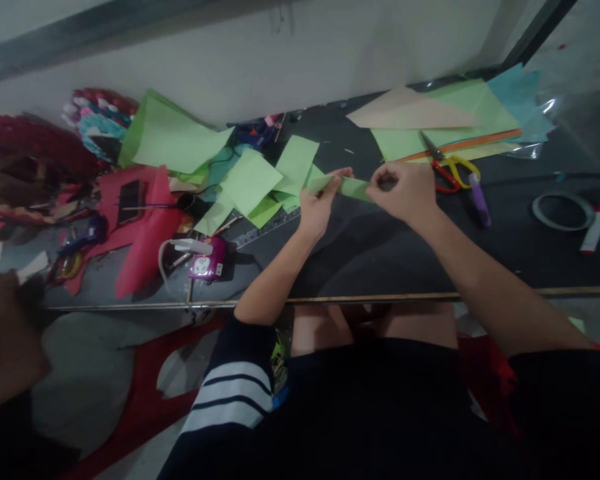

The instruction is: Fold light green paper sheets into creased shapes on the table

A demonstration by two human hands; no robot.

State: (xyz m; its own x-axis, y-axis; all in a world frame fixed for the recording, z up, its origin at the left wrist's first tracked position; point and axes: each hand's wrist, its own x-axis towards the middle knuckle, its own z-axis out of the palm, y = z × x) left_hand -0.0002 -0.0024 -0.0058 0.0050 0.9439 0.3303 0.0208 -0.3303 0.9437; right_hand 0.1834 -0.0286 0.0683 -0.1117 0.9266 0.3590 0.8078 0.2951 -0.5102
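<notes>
A narrow strip of green paper stretches between my two hands above the dark table. My left hand grips its left part, with the thumb on top. At the strip's right end, the thumb and forefinger of my right hand are pinched on the paper. Beside my left hand lie several cut pieces of green paper, overlapping one another. Scissors with red and yellow handles rest just past my right hand, and a purple-capped pen or marker touches them.
Large coloured sheets lie at the back right. A roll of tape and a white-and-red marker are at far right. On the left are a purple plug adapter, red paper and another person's arm.
</notes>
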